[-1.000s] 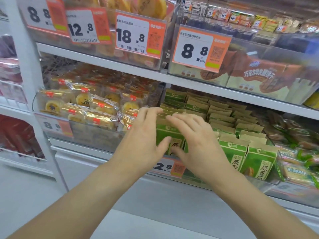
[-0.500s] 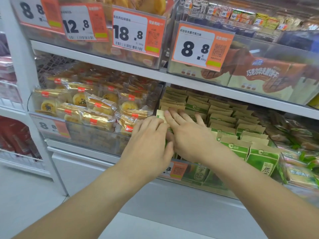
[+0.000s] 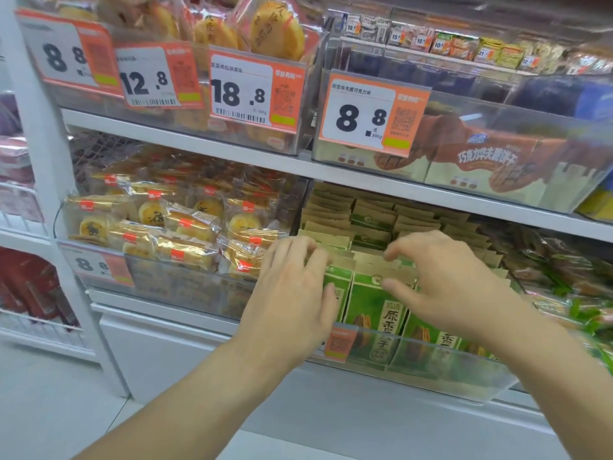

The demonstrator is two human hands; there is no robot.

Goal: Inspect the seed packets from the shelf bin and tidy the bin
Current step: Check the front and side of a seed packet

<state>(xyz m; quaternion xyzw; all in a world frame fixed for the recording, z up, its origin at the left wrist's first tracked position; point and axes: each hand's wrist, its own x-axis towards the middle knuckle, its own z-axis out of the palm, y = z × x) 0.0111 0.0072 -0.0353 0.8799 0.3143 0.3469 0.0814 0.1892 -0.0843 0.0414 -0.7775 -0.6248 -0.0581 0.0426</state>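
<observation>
Hands at clear bin (image 3: pixel 441 376): left hand (image 3: pixel 292 293) and right hand (image 3: pixel 444 280) each apparently pinch tops of green seed packets (image 3: pixel 374 307) printed "原香"; price tag (image 3: pixel 365 117) above reads "8.8".

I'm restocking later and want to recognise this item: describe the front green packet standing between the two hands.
The front green packet stands upright at the front of the clear plastic bin. Its face is green with large Chinese characters and a brown seed picture; a tan folded top caps it. It looks like matte paper. Similar packets flank it and fill rows behind. The right hand has its thumb on its upper edge; the left hand touches the neighbouring packet.
</observation>
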